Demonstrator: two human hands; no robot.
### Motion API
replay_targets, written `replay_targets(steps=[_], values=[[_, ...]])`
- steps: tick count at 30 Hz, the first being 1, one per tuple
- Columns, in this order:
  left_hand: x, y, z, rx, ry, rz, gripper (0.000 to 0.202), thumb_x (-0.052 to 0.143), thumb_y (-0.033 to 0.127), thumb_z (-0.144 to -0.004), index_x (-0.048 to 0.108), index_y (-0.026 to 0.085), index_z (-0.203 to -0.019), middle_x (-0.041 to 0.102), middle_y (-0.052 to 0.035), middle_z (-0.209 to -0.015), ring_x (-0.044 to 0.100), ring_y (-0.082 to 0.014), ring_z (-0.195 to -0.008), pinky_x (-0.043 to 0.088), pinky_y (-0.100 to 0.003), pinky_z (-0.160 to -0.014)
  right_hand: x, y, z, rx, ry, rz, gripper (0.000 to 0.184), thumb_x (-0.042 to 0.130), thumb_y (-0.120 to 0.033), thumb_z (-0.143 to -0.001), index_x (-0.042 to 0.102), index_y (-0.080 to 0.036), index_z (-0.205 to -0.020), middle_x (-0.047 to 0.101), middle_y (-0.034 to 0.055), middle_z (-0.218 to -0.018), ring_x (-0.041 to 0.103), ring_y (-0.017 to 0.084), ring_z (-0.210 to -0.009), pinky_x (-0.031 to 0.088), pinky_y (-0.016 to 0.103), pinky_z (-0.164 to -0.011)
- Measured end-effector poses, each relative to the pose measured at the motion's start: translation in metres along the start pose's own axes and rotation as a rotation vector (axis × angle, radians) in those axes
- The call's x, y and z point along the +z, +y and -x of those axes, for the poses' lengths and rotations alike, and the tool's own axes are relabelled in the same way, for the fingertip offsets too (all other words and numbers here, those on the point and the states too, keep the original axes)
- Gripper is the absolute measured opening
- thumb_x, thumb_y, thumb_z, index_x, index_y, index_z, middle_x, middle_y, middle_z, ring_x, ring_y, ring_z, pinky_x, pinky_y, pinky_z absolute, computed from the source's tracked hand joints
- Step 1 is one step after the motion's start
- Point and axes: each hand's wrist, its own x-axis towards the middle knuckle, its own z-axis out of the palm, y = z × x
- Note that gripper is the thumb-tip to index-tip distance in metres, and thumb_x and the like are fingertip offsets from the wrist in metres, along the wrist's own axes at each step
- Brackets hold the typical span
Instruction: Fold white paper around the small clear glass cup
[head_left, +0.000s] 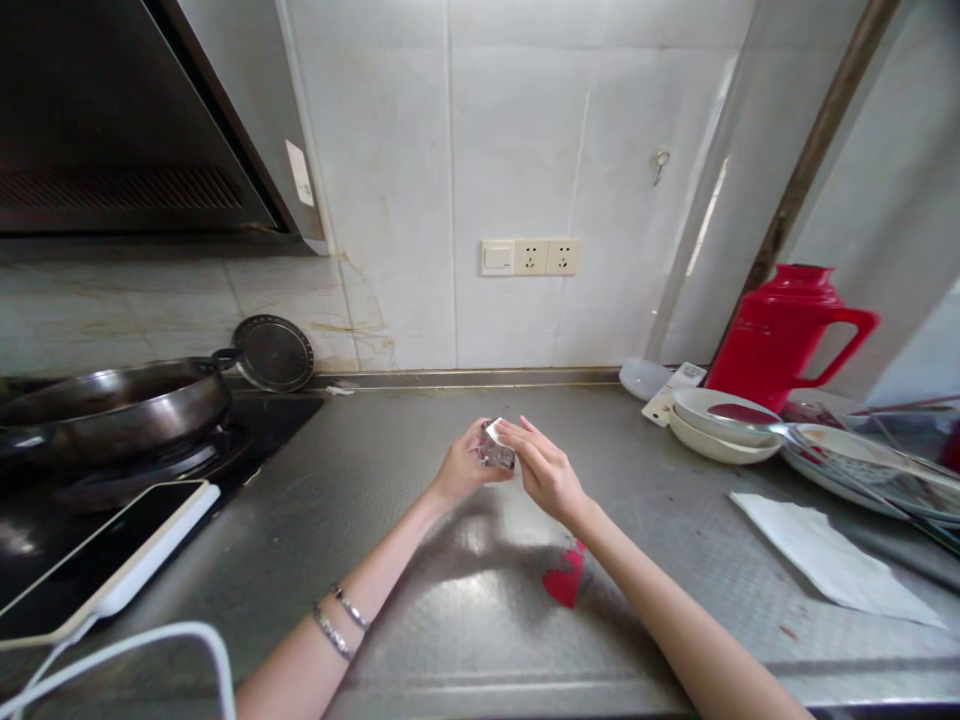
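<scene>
Over the middle of the steel counter, my left hand (463,466) is closed around a small clear glass-like container (498,457). My right hand (549,470) meets it from the other side, its fingers close together. Under those fingertips, at the container's top edge, is a small white piece that looks like tissue (493,432). Part of the container is covered by my fingers, so its full shape is hidden. A red patch (564,580) lies on the counter below my right wrist.
A pan (120,405) sits on the stove at left, with a phone and white cable (127,570) nearer me. To the right are a red thermos (780,335), stacked bowls (724,440), plates (870,480) and a white tissue sheet (832,555). A tiled wall stands behind.
</scene>
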Motion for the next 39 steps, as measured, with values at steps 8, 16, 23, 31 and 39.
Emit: replay_targets(steps=[8,16,23,31,39], values=[[0.000,-0.006,0.000,-0.005,0.037,0.084,0.074,0.087,0.017,-0.046,0.056,0.017,-0.114,0.065,-0.0102,-0.111,0.063,-0.0218,-0.096,0.046,-0.034,-0.088,0.014,-0.007,0.006,0.114,0.132,-0.067,0.047,0.036,-0.004,-0.090,0.048,-0.026,-0.130,0.063,0.0066,-0.121,0.056,0.020,-0.118,0.045,0.048,-0.104],[-0.002,-0.004,0.000,0.028,0.008,-0.022,0.075,0.085,0.015,-0.047,0.057,0.016,-0.116,0.066,-0.0100,-0.109,0.063,-0.0230,-0.096,0.047,-0.033,-0.086,0.010,0.008,0.007,0.121,0.129,-0.052,0.046,0.036,-0.006,-0.091,0.047,-0.028,-0.131,0.065,0.0048,-0.119,0.061,0.018,-0.110,0.045,0.048,-0.104],[-0.005,-0.011,-0.003,0.028,0.022,0.036,0.076,0.086,0.016,-0.047,0.053,0.016,-0.115,0.063,-0.0121,-0.115,0.061,-0.0241,-0.102,0.045,-0.035,-0.090,0.013,-0.003,0.007,0.033,0.037,-0.069,0.049,0.036,-0.002,-0.089,0.047,-0.023,-0.132,0.060,0.0095,-0.126,0.049,0.021,-0.125,0.042,0.049,-0.106],[0.000,0.001,0.002,-0.018,0.025,-0.024,0.074,0.085,0.014,-0.047,0.055,0.016,-0.115,0.067,-0.0073,-0.101,0.064,-0.0214,-0.092,0.047,-0.031,-0.083,0.013,0.006,0.007,0.256,0.178,-0.059,0.038,0.040,-0.012,-0.093,0.055,-0.026,-0.125,0.068,0.0033,-0.114,0.062,0.020,-0.110,0.049,0.042,-0.100],[-0.001,0.003,0.001,-0.018,0.019,0.066,0.072,0.085,0.012,-0.048,0.055,0.016,-0.114,0.065,-0.0093,-0.110,0.062,-0.0205,-0.096,0.046,-0.031,-0.087,0.005,-0.003,0.003,0.019,0.018,-0.032,0.046,0.037,-0.005,-0.090,0.048,-0.023,-0.132,0.061,0.0092,-0.125,0.051,0.022,-0.123,0.044,0.048,-0.104]])
